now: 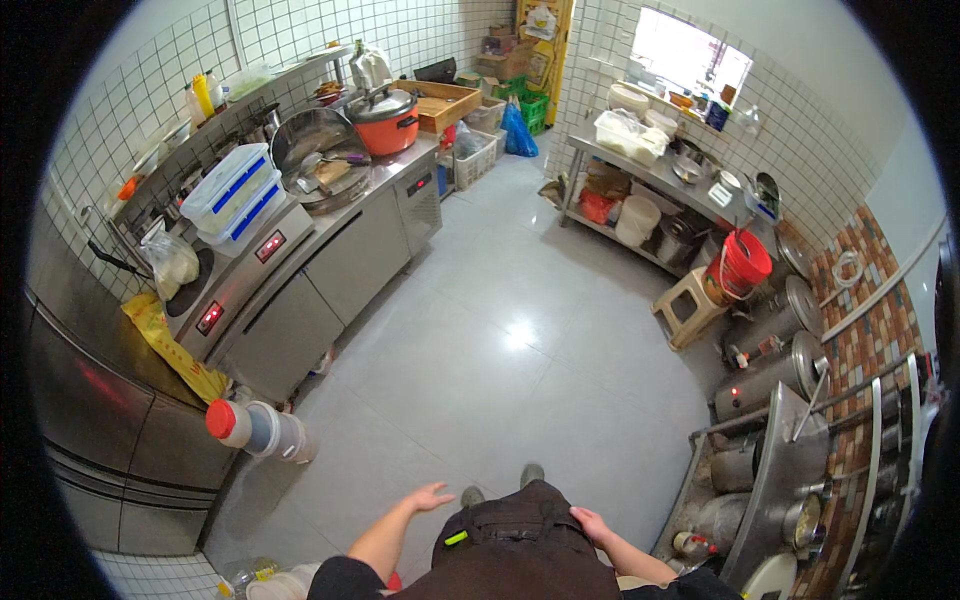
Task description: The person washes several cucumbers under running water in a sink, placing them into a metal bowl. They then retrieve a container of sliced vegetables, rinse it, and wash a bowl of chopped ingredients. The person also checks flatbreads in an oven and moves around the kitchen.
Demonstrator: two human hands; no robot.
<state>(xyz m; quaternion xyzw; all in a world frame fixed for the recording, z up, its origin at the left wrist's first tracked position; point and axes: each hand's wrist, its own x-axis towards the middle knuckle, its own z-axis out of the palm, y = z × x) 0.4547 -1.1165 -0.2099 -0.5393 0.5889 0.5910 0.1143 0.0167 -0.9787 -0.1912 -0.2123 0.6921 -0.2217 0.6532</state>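
Observation:
My left hand hangs in the air left of the dark apron, its fingers apart and nothing in it. At the apron's right edge is my right hand; its fingertips are partly hidden against the cloth, so its grip cannot be made out. A bright green-yellow clip shows on the apron's front. Both shoes stand on the grey tiled floor. Left of my left hand, a stack of plastic tubs is topped by a red-lidded jar.
A steel counter on the left bears blue-clipped containers, a large round pan and an orange pot. A steel table stands at the back right. On the right are a plastic stool with a red bucket, and steel cookers.

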